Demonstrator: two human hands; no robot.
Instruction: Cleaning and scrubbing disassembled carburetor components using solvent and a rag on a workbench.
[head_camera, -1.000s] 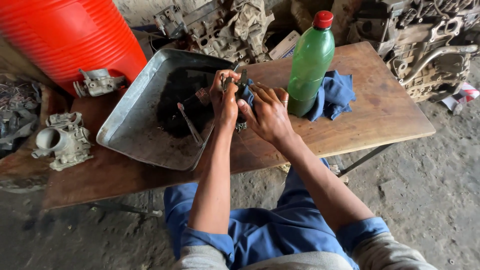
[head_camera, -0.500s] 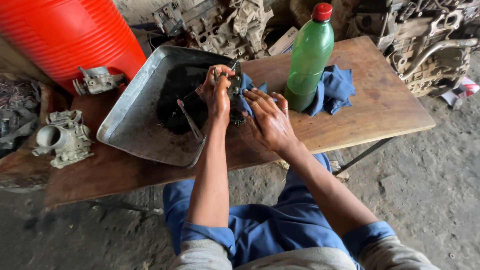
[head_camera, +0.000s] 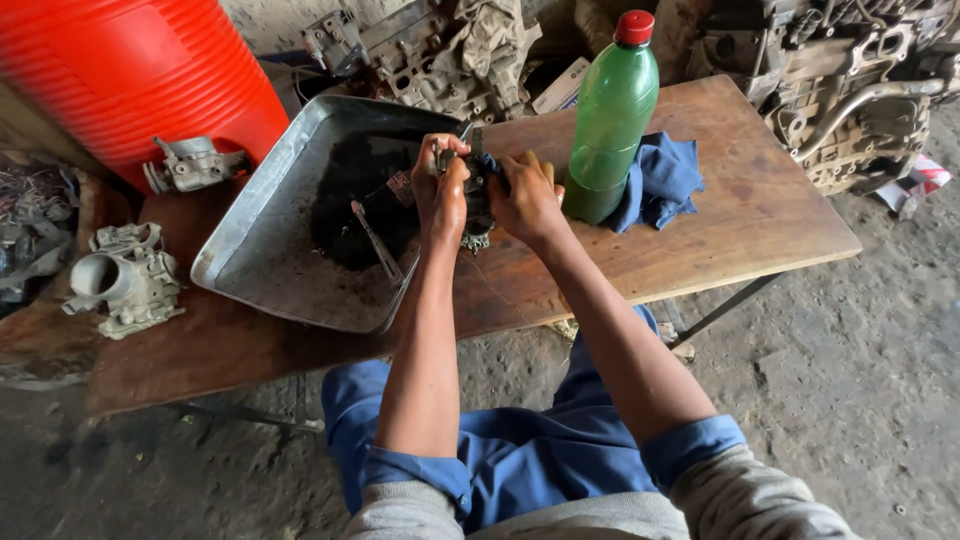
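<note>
Centre frame, the left hand (head_camera: 441, 192) and right hand (head_camera: 524, 197) both clasp a small dark metal engine part (head_camera: 473, 205) between them; it hangs over the grey metal tray's (head_camera: 262, 270) right rim, above the wooden tabletop (head_camera: 740, 215).

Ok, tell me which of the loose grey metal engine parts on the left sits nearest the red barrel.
The smaller grey part, right against the red barrel; the larger one lies nearer the table's front edge.

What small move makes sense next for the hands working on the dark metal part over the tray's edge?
Probably keep the left hand clamped on the small dark metal part and let the right hand go on working its side. Both hands grip it together above the near edge of the metal tray, so drips would likely land in the tray or on the wooden table. What the fingers do exactly is hidden.
</note>
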